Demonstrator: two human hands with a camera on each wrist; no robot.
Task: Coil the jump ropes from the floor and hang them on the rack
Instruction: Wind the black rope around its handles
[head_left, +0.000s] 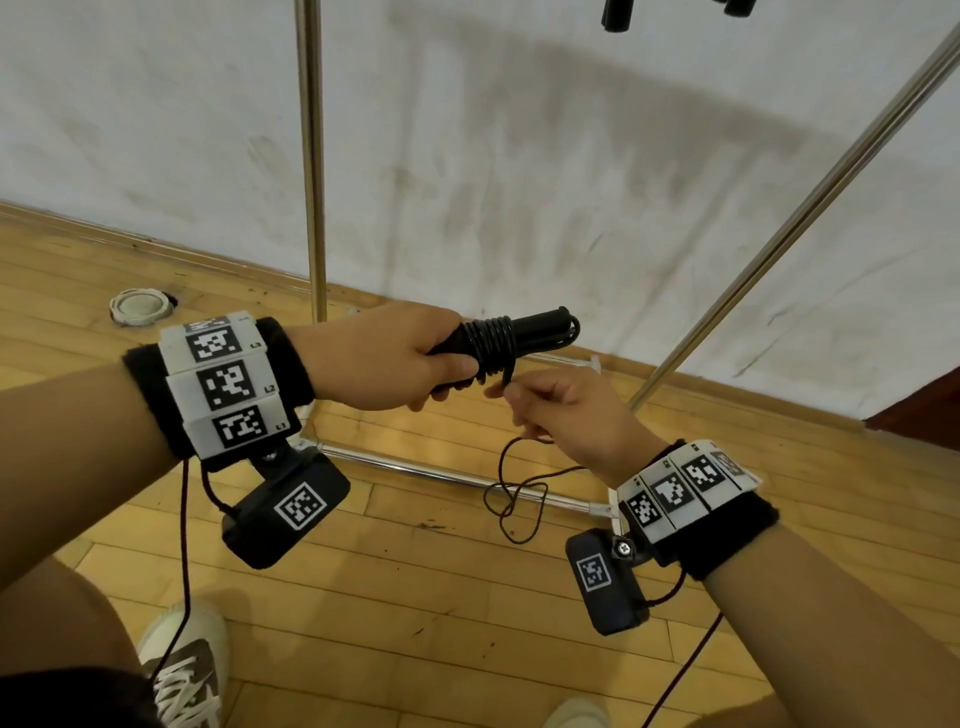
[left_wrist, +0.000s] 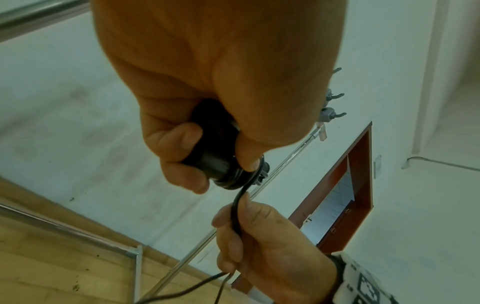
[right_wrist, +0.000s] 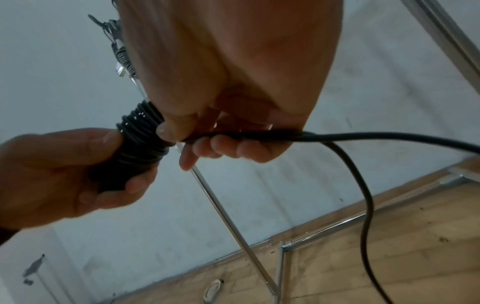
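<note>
My left hand (head_left: 395, 358) grips the black jump rope handles (head_left: 540, 325), held level in front of me. Several turns of black cord (head_left: 491, 338) are wound tightly round them. Just below and to the right, my right hand (head_left: 550, 405) pinches the loose cord (left_wrist: 235, 214) close to the wraps. The free tail (head_left: 514, 493) hangs from that hand in loose loops above the floor. In the right wrist view the wound cord (right_wrist: 141, 131) sits against my right thumb, and the tail (right_wrist: 363, 197) trails down to the right. The rack's metal frame (head_left: 311, 156) stands right behind my hands.
The rack's slanted pole (head_left: 810, 208) rises at the right and its base bar (head_left: 457, 475) lies on the wooden floor. Black handles (head_left: 618, 13) hang at the top edge. A round white floor fitting (head_left: 140, 306) sits near the wall. My shoe (head_left: 187, 670) is bottom left.
</note>
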